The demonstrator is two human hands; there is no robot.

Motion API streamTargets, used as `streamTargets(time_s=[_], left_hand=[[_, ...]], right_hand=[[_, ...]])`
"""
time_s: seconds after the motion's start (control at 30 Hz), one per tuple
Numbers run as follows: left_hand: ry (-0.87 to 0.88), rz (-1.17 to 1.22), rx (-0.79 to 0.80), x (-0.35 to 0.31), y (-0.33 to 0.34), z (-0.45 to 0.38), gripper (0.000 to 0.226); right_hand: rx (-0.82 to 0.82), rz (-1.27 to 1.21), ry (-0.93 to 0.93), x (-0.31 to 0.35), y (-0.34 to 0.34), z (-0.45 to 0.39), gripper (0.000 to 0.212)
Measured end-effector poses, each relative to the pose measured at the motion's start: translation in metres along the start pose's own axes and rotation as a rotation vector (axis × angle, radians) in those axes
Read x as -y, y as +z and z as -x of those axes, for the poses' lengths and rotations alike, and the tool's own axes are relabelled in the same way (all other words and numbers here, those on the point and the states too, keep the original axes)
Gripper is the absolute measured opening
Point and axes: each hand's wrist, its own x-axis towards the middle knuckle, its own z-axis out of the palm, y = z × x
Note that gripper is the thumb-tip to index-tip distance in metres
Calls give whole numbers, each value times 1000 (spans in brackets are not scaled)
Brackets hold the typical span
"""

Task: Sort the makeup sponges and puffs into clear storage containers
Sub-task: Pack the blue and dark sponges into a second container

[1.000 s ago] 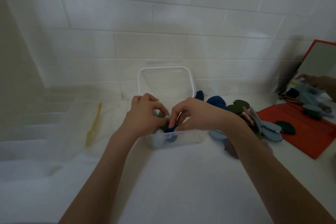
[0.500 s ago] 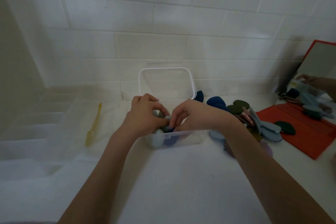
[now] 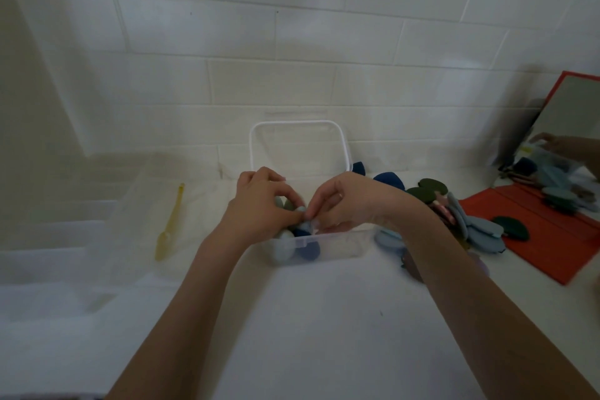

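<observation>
Soft foam and cloth is basically all this job involves. From the head view, both hands sit over the clear plastic storage container (image 3: 341,245) on the white table (image 3: 324,334). The left hand (image 3: 259,208) and right hand (image 3: 344,204) have curled fingers pinching a small pale blue makeup sponge (image 3: 302,209) between them, so each grip is narrow and closed on it. A light blue puff (image 3: 281,248) and a dark blue puff (image 3: 310,250) already stand inside. The unsorted pile of blue and green puffs (image 3: 464,221) lies just right of the box. These probably weigh nothing and squash easily; pinching the edges looks best.
</observation>
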Motion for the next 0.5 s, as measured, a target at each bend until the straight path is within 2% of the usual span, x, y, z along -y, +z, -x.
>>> streamTargets(time_s=[0.03, 0.1, 0.2, 0.27, 0.5], left_hand=[[-2, -1, 1, 0, 0, 0, 15], [-2, -10, -1, 0, 0, 0, 14], [2, -3, -3, 0, 0, 0, 16], [0, -12, 0, 0, 0, 1, 16], [-17, -16, 5, 0, 1, -1, 11]], right_hand=[[-20, 20, 32, 1, -2, 1, 17], [-29, 236, 94, 1, -2, 1, 17], [26, 517, 162, 6, 10, 0, 35], [27, 537, 182, 8, 13, -3, 41], [122, 361, 167, 5, 12, -1, 26]])
